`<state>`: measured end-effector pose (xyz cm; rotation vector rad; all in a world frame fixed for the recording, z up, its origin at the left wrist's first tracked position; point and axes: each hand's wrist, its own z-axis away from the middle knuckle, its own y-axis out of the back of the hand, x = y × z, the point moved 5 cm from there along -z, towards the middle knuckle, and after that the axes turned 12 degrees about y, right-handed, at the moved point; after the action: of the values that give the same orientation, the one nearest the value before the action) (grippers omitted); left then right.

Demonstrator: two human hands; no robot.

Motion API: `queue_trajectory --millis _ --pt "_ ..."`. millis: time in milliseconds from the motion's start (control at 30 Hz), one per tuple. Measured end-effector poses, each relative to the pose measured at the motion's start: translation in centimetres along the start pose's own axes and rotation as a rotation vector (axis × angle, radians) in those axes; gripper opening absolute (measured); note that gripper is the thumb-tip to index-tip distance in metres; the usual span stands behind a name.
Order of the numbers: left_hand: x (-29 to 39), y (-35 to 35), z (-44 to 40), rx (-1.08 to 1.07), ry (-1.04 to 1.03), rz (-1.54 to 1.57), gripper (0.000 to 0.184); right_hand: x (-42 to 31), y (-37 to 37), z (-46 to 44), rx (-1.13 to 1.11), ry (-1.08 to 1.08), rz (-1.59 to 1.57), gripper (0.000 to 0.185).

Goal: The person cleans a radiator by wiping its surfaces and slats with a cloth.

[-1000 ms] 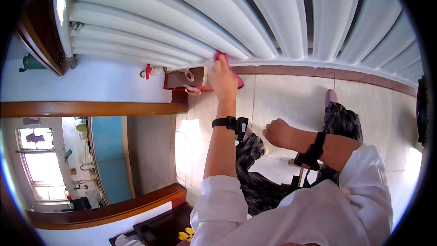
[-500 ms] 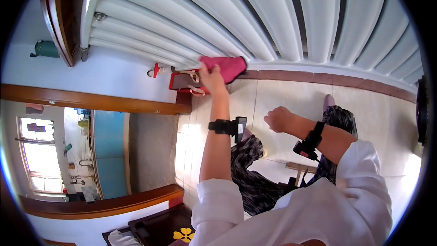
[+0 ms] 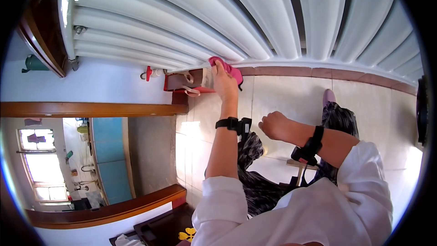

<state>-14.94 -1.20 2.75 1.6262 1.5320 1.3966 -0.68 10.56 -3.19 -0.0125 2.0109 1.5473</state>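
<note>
My left hand (image 3: 225, 82) holds a pink cloth (image 3: 233, 73) against the lower edge of the white radiator (image 3: 182, 23). Part of the cloth hangs out to the right of my fingers. Curled and apart from everything, my right hand (image 3: 274, 126) is above the tiled floor, in front of my knees; nothing shows in it. A black band with a small box sits on each wrist.
A red bag (image 3: 200, 82) with light handles stands left of the cloth by the wall. A red-handled valve (image 3: 148, 73) is beside it. A wooden door frame (image 3: 91, 108) lies left, a dark tray-like surface (image 3: 159, 228) bottom left, and a small wooden stool (image 3: 298, 165) beneath me.
Compared with half a second ago, my left hand and the cloth have shifted a little right, and the cloth looks more bunched. My right hand stays nearly in place. The view has turned slightly.
</note>
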Motion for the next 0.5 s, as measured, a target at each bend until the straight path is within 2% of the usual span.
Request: queue_trajectory --millis 133,200,267,367,433,500 --pt "0.9 3.0 -1.2 0.094 -0.017 0.073 0.045 0.3 -0.6 0.0 -0.034 -0.019 0.003 0.012" --pt "1.9 4.6 -1.5 0.221 0.034 0.157 0.042 0.0 -0.6 0.2 -0.033 -0.042 -0.014 0.012" --pt "2.0 4.2 -1.5 0.206 0.098 0.201 0.043 0.1 -0.4 0.5 -0.063 -0.047 0.001 0.013" --pt "0.3 2.2 -0.5 0.233 0.007 0.088 0.043 -0.1 -0.6 0.3 -0.07 -0.031 0.004 0.013" --pt "-1.1 0.0 0.0 -0.047 0.055 0.005 0.045 0.0 -0.5 0.3 -0.054 -0.023 0.007 0.014" --pt "-1.0 -0.1 -0.7 0.037 0.014 0.056 0.046 0.2 -0.6 0.4 -0.117 -0.065 -0.036 0.014"
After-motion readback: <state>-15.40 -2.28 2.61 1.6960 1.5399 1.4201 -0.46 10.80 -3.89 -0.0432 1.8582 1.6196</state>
